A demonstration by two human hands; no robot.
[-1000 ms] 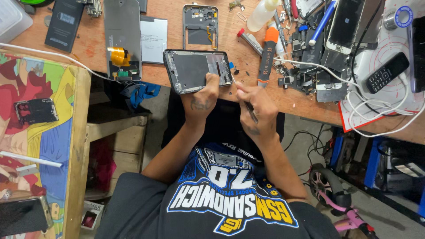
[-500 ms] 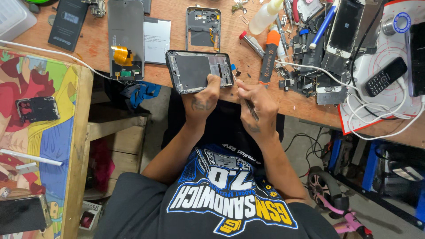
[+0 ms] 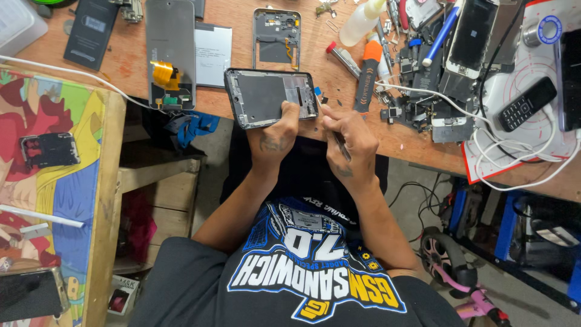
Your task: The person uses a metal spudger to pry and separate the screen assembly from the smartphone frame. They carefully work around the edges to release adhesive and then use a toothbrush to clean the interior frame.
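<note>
An opened black phone [image 3: 269, 97], its back cover off and its insides showing, lies at the front edge of the wooden workbench [image 3: 242, 72]. My left hand [image 3: 277, 138] grips its near edge, with the fingers pressed on the right part of the frame. My right hand [image 3: 350, 140] is just to the right of the phone, closed on a thin dark tool [image 3: 340, 145] that runs across the fingers. The fingertips sit close to the phone's right end, beside a few tiny loose parts.
An orange-and-black screwdriver [image 3: 367, 72], a bare phone frame [image 3: 277, 37], a silver panel with a yellow flex [image 3: 170, 51] and a white bottle [image 3: 361, 21] lie behind. Phone parts, white cables and a black keypad phone [image 3: 526, 103] crowd the right. A colourful side table [image 3: 66, 200] stands left.
The view has shifted slightly. Both hands stay at the phone, with only small movement of the right fingers.
</note>
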